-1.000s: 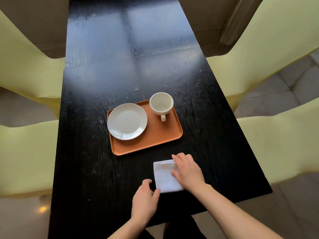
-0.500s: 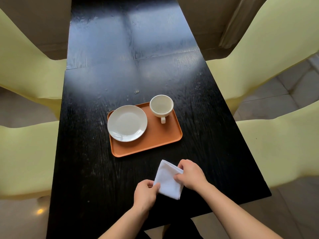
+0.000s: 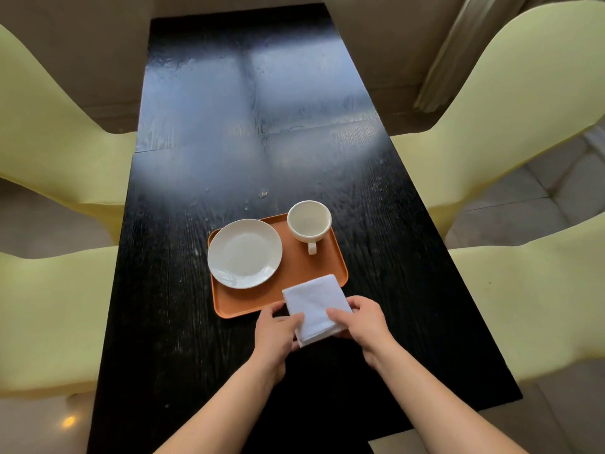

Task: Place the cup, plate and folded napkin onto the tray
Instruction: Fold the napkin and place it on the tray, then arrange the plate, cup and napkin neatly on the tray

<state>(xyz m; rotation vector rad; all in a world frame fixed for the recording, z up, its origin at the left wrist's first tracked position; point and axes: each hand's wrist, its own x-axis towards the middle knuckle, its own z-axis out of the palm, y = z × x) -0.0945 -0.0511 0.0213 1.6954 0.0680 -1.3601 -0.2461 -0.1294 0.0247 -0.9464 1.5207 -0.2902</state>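
An orange tray (image 3: 296,267) lies on the black table. A white plate (image 3: 245,253) sits on its left half and a white cup (image 3: 309,222) stands at its far right corner, handle toward me. Both my hands hold a folded white napkin (image 3: 314,306) over the tray's near right corner. My left hand (image 3: 276,332) grips its near left edge and my right hand (image 3: 363,319) grips its right edge. The napkin's far half overlaps the tray; its near half hangs past the tray's front rim.
The long black table (image 3: 229,142) runs away from me. Pale yellow chairs (image 3: 49,126) stand on both sides, two per side. A curtain (image 3: 448,60) hangs at the far right, and tiled floor shows to the right.
Both hands lifted the napkin off the table in front of the tray and carried it forward over the tray's near right corner.
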